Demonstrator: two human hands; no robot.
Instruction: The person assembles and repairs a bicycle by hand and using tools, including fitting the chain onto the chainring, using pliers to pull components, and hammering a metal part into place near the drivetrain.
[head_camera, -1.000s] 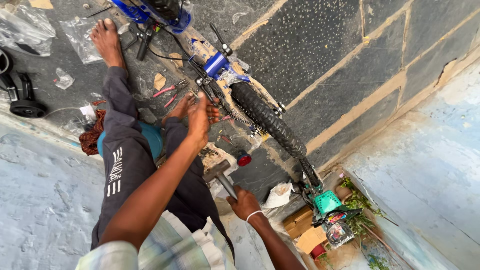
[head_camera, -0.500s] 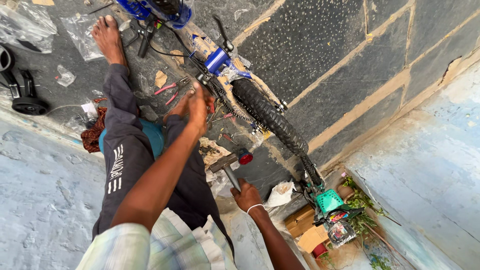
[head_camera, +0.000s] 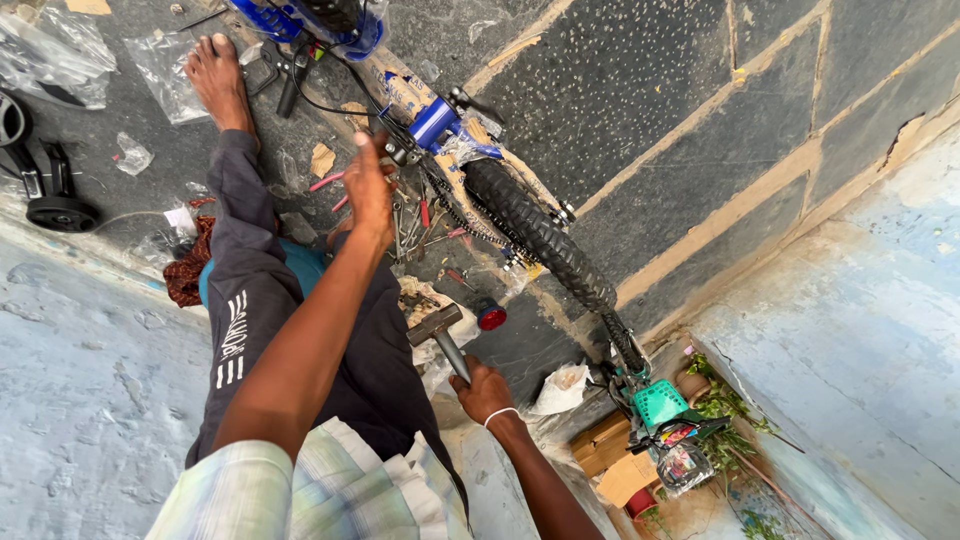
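Observation:
A blue bicycle (head_camera: 440, 125) lies on the dark stone floor, its knobby rear tyre (head_camera: 545, 245) and chain towards me. My left hand (head_camera: 368, 190) reaches out to the crank area beside the chain, back of the hand to the camera, so its fingers are hidden. Nearer to me, my right hand (head_camera: 482, 388), a white band on its wrist, grips the handle of a hammer (head_camera: 440, 335) whose head is lifted just above my lap. My legs in dark trousers (head_camera: 255, 300) stretch along the floor, one bare foot (head_camera: 215, 80) by the front of the bicycle.
Spanners and pink-handled tools (head_camera: 420, 225) lie scattered under the bicycle. A red reflector (head_camera: 491, 318) lies by the tyre. Clear plastic bags (head_camera: 55, 55) and small black training wheels (head_camera: 45, 190) lie at far left. A green basket (head_camera: 660, 403), cardboard and plants sit at lower right against a blue wall.
My right hand has lifted the hammer a little towards the bicycle. My left hand has stayed at the crank area, shifting slightly.

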